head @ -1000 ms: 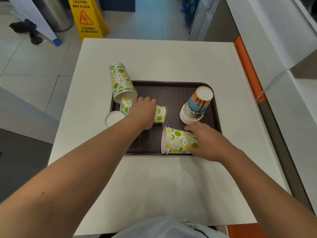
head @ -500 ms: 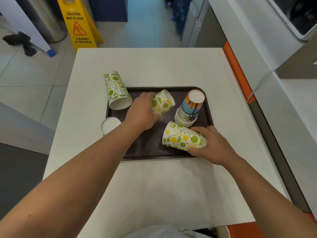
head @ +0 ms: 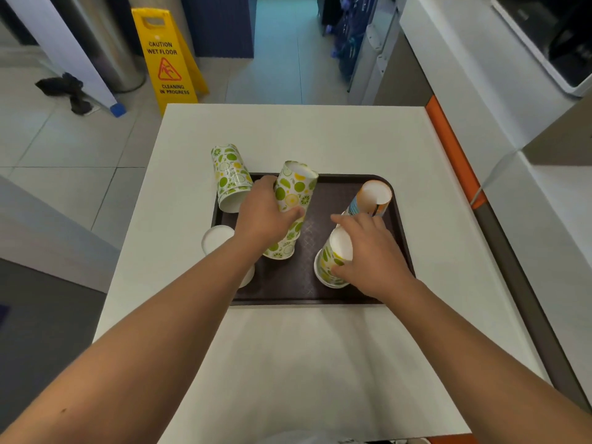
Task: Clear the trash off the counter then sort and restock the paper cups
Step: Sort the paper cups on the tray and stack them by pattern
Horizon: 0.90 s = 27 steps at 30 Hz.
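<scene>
A dark brown tray (head: 307,290) lies on the white counter (head: 320,363). My left hand (head: 262,216) grips a stack of lime-patterned cups (head: 293,193), upside down on the tray and tilted back. My right hand (head: 368,251) holds a second lime-patterned cup stack (head: 328,261), bottom up, on the tray's near right. An orange-and-blue patterned cup stack (head: 373,197) stands upside down at the tray's far right. Another lime-patterned cup (head: 229,177) lies on its side over the tray's far left corner. A plain white cup (head: 216,238) sits left of the tray, partly behind my left arm.
A yellow wet-floor sign (head: 168,59) stands on the tiled floor beyond the counter. An orange strip (head: 448,145) edges the counter's right side, next to a white cabinet (head: 480,75). A dark cloth (head: 69,91) lies on the floor at the far left.
Both hands have turned their lime-patterned cups from lying on their sides to bottom-up on the tray. The left stack has moved toward the tray's middle.
</scene>
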### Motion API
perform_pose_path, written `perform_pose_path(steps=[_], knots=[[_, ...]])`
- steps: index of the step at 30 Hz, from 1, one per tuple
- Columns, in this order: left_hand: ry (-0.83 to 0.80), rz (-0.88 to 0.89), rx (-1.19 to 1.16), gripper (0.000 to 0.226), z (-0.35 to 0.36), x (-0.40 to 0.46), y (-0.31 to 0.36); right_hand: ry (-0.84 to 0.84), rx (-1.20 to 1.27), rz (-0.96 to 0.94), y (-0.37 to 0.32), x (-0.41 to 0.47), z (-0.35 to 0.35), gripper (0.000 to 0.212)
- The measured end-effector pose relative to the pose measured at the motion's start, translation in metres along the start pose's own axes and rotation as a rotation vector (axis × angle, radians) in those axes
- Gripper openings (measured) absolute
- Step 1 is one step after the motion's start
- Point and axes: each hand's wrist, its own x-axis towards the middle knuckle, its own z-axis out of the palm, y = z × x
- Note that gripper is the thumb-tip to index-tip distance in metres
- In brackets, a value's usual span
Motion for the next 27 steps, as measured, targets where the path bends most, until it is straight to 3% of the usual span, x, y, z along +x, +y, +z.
perform_pose_path(steps=[7,11,17,22,25,27], knots=[[0.016,-0.030,-0.084,0.072,0.000,0.000,0.000,0.100,0.393,0.120,0.001,-0.007,0.025,0.091],[-0.018,-0.007,-0.083,0.082,0.007,-0.002,0.002,0.115,0.479,0.206,0.012,-0.013,0.036,0.085],[0.062,0.011,-0.128,0.068,0.006,-0.014,0.017,0.095,0.567,0.274,0.019,-0.015,0.038,0.078],[0.208,0.127,-0.351,0.070,-0.012,-0.022,0.033,0.045,0.657,0.272,0.022,-0.013,0.034,0.077],[0.162,0.265,-0.423,0.074,-0.015,-0.029,0.040,0.056,0.641,0.273,0.024,-0.015,0.026,0.077],[0.091,0.301,-0.441,0.076,-0.009,-0.034,0.040,0.154,0.660,0.282,0.022,-0.018,0.011,0.062]])
